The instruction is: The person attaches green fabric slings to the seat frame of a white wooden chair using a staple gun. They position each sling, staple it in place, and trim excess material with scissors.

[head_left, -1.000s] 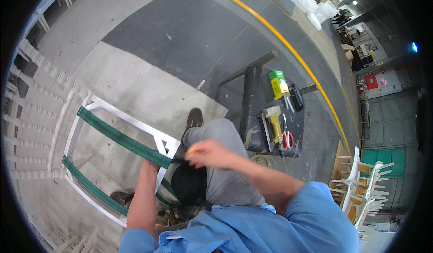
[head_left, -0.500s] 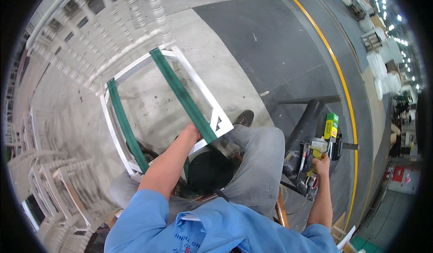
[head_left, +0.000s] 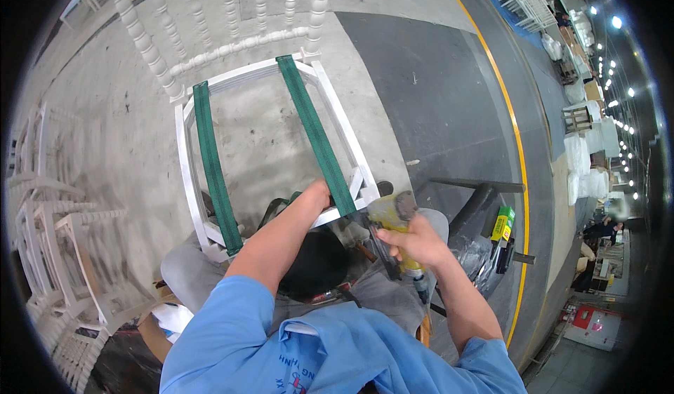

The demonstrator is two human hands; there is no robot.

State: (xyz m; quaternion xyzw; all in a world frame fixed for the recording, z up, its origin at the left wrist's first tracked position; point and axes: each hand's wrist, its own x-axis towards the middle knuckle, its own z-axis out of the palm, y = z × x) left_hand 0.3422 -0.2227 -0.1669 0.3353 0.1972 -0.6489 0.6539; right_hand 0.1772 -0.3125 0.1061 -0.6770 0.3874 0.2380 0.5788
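Note:
A white chair frame (head_left: pixel 188 176) with turned back spindles lies in front of my knees. Two green webbing straps run across its seat opening, a left strap (head_left: pixel 215 162) and a right strap (head_left: pixel 312 127). My left hand (head_left: pixel 320 193) is curled at the near end of the right strap, by the front rail; its fingertips are hidden beneath. In my right hand (head_left: pixel 419 242) is a yellow staple gun (head_left: pixel 390 215), blurred by motion. Its nose is close to the frame's near right corner, beside the strap end. Whether it touches the frame I cannot tell.
A dark round thing (head_left: pixel 316 264) sits between my legs. To my right is a dark stand (head_left: pixel 481 204) with a green and yellow box (head_left: pixel 503 223). More white chair frames (head_left: pixel 70 232) stand at left. A yellow floor line (head_left: pixel 514 127) runs along the right.
My right hand has lifted the staple gun off the stand and brought it left to the chair frame's near corner. My left hand stays at the strap end. The view has turned.

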